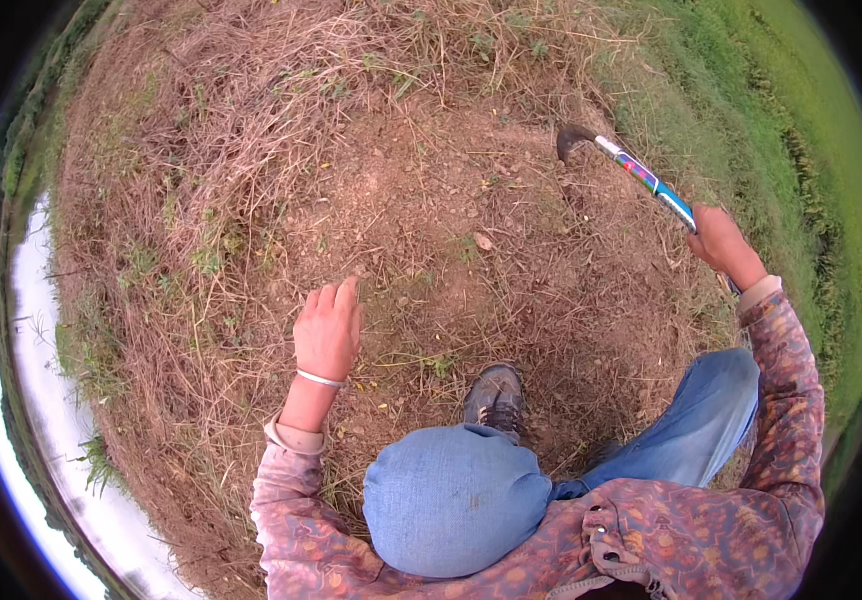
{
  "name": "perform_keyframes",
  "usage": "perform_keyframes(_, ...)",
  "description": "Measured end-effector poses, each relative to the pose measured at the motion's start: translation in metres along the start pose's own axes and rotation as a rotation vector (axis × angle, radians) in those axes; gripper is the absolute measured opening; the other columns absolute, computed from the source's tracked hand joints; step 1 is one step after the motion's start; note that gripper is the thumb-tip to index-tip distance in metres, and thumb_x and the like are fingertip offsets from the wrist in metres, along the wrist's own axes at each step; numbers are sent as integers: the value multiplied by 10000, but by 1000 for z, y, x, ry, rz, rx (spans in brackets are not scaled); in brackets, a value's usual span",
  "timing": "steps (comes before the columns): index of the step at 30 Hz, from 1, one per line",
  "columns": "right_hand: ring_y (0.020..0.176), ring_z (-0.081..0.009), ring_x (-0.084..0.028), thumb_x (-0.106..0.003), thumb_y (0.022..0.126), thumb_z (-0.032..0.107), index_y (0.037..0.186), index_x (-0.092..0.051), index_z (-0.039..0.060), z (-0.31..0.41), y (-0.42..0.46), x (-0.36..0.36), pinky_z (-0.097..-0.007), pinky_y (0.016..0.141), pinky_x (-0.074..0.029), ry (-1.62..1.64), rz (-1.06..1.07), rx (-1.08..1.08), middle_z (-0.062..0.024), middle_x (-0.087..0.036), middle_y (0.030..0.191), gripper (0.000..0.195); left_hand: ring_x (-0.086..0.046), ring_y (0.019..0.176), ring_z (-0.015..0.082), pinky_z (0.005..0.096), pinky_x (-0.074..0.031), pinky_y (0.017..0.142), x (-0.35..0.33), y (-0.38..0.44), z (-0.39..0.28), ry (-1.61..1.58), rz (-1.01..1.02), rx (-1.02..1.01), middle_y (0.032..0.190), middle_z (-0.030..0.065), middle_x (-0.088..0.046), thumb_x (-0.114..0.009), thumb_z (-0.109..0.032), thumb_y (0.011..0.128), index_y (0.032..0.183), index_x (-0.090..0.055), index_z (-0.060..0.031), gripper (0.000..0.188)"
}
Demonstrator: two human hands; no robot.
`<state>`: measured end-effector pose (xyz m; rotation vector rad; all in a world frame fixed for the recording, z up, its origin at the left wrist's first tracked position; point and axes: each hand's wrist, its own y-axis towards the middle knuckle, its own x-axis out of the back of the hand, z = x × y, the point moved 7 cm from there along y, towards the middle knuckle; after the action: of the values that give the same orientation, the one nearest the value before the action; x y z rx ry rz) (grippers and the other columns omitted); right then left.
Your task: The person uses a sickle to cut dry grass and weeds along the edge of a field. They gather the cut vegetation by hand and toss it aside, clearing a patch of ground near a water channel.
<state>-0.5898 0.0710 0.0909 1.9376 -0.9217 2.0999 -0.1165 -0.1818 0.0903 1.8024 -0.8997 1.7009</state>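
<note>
My right hand [720, 240], at the right, grips the handle of a sickle [644, 176]. The handle has a blue, white and red pattern. Its dark curved blade [573, 140] points up and left, low over the bare soil or touching it; which one I cannot tell. Over the ground left of centre is my left hand [328, 330], back upward, fingers loosely together and a pale bangle at the wrist. It seems to hold nothing, though the palm is hidden. Beneath the hands lies reddish soil [431, 202] with bits of straw and a small dry leaf [482, 241].
Dry cut grass [251, 120] covers the ground at the top and left. A green grassy slope [746, 97] drops away at the right. Pale water [44, 360] shows at the far left. My bent denim-clad knees and one dark shoe [494, 397] are at the bottom.
</note>
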Motion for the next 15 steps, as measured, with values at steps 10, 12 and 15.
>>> perform_keyframes(10,755,-405,-637,-612,768,97,923,-561,-37,10,28,37,-467,679,-528,-32,223,-17,-235,-627,792,211,-242,1384,332,536,-198,1097,-98,181,-19,109,-90,-66,1485,162,-296,-558,-454,878,1406,-369,-124,651)
perform_keyframes(12,699,-377,-650,-596,777,75,932,-560,-50,8,40,44,-447,612,-544,-12,292,-33,-232,-629,790,202,-186,1412,326,556,-127,1115,-120,180,-13,156,-86,-45,1519,156,-242,-481,-519,902,1447,-324,-142,682)
perform_keyframes(15,606,-326,-658,-567,788,38,940,-563,-70,15,58,54,-409,498,-551,0,463,-187,-226,-631,775,186,-154,1419,328,552,-117,1123,-127,179,-10,142,-77,-41,1530,146,-208,-480,-531,900,1448,-323,-149,686)
